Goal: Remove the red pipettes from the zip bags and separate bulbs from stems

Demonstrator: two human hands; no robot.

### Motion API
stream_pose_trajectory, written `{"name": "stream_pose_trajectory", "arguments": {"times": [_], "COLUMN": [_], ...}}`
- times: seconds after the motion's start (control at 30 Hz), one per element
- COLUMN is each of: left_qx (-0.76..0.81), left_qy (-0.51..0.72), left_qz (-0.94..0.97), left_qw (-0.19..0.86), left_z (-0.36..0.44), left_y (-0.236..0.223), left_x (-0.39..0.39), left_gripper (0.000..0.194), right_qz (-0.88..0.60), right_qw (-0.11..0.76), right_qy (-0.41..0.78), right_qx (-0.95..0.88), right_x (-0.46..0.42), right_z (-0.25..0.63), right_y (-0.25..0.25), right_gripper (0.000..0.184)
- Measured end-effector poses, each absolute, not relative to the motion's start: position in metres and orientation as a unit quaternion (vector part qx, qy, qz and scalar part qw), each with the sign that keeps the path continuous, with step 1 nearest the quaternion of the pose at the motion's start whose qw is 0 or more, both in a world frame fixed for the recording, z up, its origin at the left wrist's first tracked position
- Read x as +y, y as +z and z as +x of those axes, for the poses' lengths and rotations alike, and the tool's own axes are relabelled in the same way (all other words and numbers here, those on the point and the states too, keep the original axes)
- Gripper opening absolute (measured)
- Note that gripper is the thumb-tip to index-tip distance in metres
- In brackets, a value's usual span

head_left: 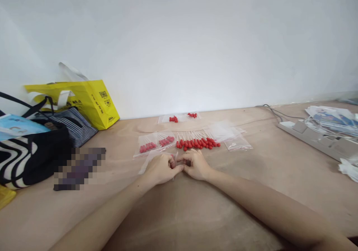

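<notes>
My left hand (162,168) is closed on a small clear zip bag (146,161), which spreads out to its left along the table. A bit of red shows through the plastic by the fingers. My right hand (195,165) meets it, thumb and fingers pinched at the bag's open-side edge. Just beyond my hands lies a row of pale sticks with red heads (192,143), heads toward me. To the left, a filled clear bag (147,146) holds several of the same sticks. Flat clear bags (226,132) are stacked right of the row.
Further back, near the wall, are more bagged red-headed sticks (173,119). A yellow bag (92,105), a striped pouch (81,126) and a black-and-white bag (30,157) stand left. A white power strip (307,139) with cables and printed packets (332,116) lie right.
</notes>
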State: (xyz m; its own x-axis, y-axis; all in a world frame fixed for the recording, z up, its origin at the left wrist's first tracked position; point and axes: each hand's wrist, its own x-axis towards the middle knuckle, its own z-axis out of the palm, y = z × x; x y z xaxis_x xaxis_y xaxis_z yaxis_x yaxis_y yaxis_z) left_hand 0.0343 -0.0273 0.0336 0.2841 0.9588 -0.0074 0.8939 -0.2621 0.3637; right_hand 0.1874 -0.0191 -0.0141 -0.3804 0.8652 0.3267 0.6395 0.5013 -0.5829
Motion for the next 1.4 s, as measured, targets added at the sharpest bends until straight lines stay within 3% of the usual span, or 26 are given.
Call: {"name": "stream_pose_trajectory", "arguments": {"times": [0.1,0.23,0.5,0.8,1.0,1.2,1.4], "left_qx": [0.593,0.552,0.529,0.521,0.511,0.509,0.506], "left_qy": [0.087,0.085,0.111,0.107,0.102,0.094,0.099], "left_qz": [0.783,0.788,0.776,0.774,0.783,0.791,0.795], "left_qw": [0.169,0.258,0.325,0.344,0.34,0.327,0.319], "left_z": [0.034,0.027,0.02,0.019,0.02,0.019,0.018], "left_y": [0.033,0.027,0.023,0.021,0.02,0.017,0.016], "left_x": [-0.022,-0.013,-0.008,-0.005,-0.006,-0.004,-0.003], "left_gripper": [0.018,0.025,0.023,0.018,0.026,0.028,0.028], "right_qz": [-0.454,-0.448,-0.356,-0.356,-0.34,-0.327,-0.326], "right_qw": [0.319,0.341,0.333,0.323,0.342,0.348,0.332], "right_qy": [0.179,0.153,-0.008,-0.025,-0.044,-0.07,-0.095], "right_qx": [-0.812,-0.812,-0.873,-0.877,-0.875,-0.876,-0.88], "right_x": [-0.019,-0.019,-0.017,-0.015,-0.014,-0.009,-0.007], "right_z": [0.188,0.191,0.194,0.194,0.193,0.192,0.193], "right_y": [-0.016,-0.018,-0.022,-0.024,-0.022,-0.026,-0.025], "right_gripper": [0.02,0.014,0.031,0.013,0.02,0.012,0.016]}}
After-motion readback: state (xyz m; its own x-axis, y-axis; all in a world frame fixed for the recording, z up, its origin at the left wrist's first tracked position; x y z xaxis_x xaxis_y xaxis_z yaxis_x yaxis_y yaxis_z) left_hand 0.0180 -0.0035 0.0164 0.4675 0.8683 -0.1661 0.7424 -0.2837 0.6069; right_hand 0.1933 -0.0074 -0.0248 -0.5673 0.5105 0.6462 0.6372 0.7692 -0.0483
